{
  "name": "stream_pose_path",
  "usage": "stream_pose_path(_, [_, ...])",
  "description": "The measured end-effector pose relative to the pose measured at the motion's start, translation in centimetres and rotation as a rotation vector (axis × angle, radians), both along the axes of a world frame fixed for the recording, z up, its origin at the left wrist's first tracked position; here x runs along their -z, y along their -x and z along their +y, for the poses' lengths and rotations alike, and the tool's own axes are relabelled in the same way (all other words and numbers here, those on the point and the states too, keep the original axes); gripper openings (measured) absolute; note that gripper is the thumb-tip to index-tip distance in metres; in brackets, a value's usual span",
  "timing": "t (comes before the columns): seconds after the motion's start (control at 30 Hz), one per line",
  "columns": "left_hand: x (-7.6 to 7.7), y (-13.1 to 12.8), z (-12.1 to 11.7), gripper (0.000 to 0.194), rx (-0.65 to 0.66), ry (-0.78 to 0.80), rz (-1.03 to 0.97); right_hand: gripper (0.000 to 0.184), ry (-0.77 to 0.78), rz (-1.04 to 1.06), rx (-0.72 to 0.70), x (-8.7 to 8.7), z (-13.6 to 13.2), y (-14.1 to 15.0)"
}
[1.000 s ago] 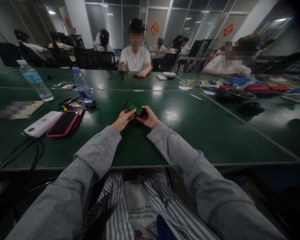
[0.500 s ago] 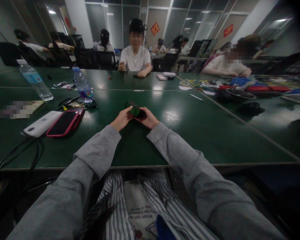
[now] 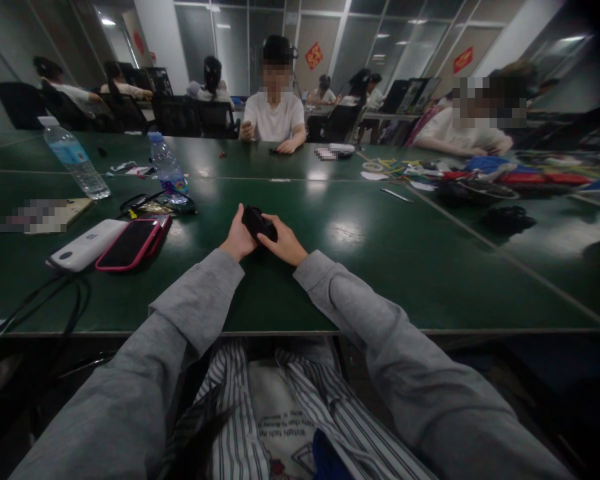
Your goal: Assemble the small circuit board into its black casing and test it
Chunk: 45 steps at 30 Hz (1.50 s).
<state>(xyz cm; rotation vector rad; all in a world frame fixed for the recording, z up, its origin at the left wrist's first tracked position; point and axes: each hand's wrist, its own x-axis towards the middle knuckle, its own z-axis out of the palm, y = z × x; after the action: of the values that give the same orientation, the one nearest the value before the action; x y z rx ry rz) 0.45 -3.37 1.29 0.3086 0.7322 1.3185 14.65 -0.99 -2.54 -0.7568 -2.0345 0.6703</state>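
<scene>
A small black boxy object (image 3: pixel 258 223) is held between my two hands above the green table (image 3: pixel 380 280); its exact kind cannot be made out. My left hand (image 3: pixel 239 237) cups its left side, with the thumb raised along it and the other fingers partly hidden underneath. From the right, my right hand (image 3: pixel 286 244) grips it, thumb on the near side and fingers over the top. The object's dark, dull side now faces me.
To the left lie a red-edged phone (image 3: pixel 130 245), a white device (image 3: pixel 87 245), black glasses (image 3: pixel 180 208) and two water bottles (image 3: pixel 75 160) (image 3: pixel 167 170). A pen (image 3: pixel 396 195) and tangled cables (image 3: pixel 400 168) lie to the right. A person (image 3: pixel 274 110) sits opposite.
The black object has been turned: its glossy face reflecting green has gone from view and a dark side shows. Both hands have shifted their hold and moved slightly.
</scene>
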Motion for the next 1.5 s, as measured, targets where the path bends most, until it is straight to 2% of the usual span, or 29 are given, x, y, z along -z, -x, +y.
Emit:
stream_pose_path(0.17, [0.2,-0.2,0.0,0.067,-0.105,0.083,-0.020,0.059,-0.100,-0.116,0.021,0.3,-0.1,0.2])
stream_pose_path(0.33, [0.4,-0.2,0.3,0.064,-0.141,0.141,-0.014,0.058,-0.142,-0.153,0.061,0.4,-0.4,0.5])
stream_pose_path(0.43, [0.6,0.0,0.5,0.058,-0.152,0.162,-0.001,0.054,-0.176,-0.078,0.117,-0.4,-0.7,0.4])
stream_pose_path(0.57, [0.9,0.2,0.6,0.056,-0.164,0.142,-0.053,0.052,-0.175,0.136,0.209,-1.7,-0.3,-0.2])
stream_pose_path(0.67, [0.7,0.2,0.6,0.057,-0.147,0.132,-0.083,0.051,-0.049,0.288,0.254,-1.6,0.6,-0.6])
stream_pose_path(0.87, [0.4,-0.1,0.5,0.049,-0.148,0.130,-0.151,0.035,0.532,0.545,0.228,0.1,2.0,-0.2])
stream_pose_path(0.97, [0.6,-0.1,0.6,0.048,-0.151,0.136,-0.154,0.022,0.790,0.687,0.172,0.1,2.1,0.1])
stream_pose_path(1.07, [0.7,0.0,0.7,0.050,-0.145,0.123,-0.132,0.015,0.952,0.787,0.135,-0.4,2.2,-0.2])
stream_pose_path(1.13, [0.7,0.0,0.7,0.051,-0.136,0.118,-0.121,0.015,0.982,0.791,0.115,-0.5,2.4,-0.5])
stream_pose_path(1.3, [0.6,0.0,0.6,0.051,-0.128,0.118,-0.109,0.026,0.909,0.657,0.053,-0.4,2.9,-1.2])
stream_pose_path(1.5, [0.8,-0.1,0.6,0.049,-0.132,0.104,-0.078,0.022,0.889,0.685,0.149,-0.1,2.4,-0.2])
